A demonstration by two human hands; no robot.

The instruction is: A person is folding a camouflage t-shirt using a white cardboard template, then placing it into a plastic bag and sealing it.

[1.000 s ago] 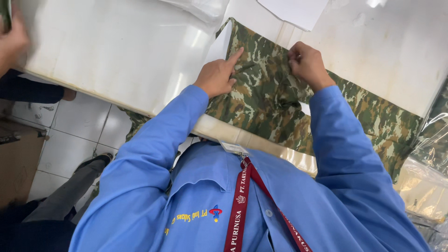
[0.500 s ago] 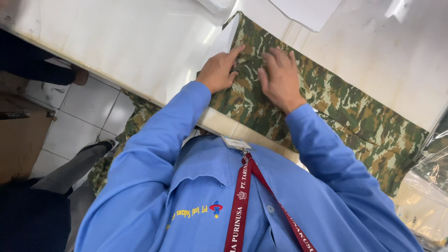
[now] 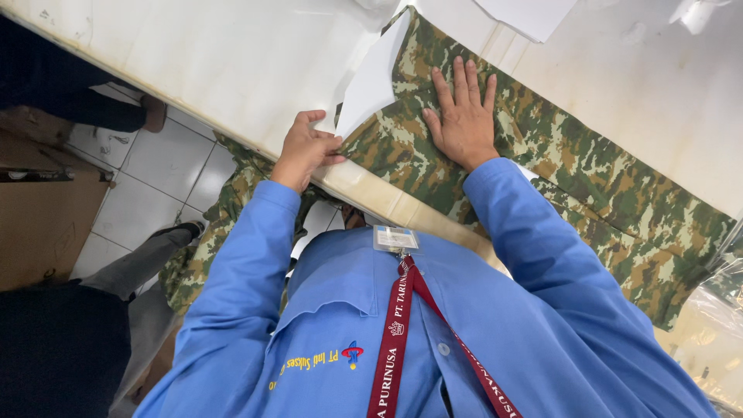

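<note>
Camouflage fabric (image 3: 542, 162) lies spread across the white bench (image 3: 193, 62), one end hanging over the bench's near edge toward the tiled floor (image 3: 147, 162). On the fabric, the right hand (image 3: 463, 116) presses flat with its fingers (image 3: 457, 81) splayed and gripping nothing. At the fabric's near corner the left hand (image 3: 306, 147) has its fingers curled, pinching the cloth's edge just beside a white paper sheet (image 3: 379, 77) tucked against it. This looks like smoothing and squaring the piece; the next move seems to call for steady downward pressure while the pinched edge is drawn straight.
</note>
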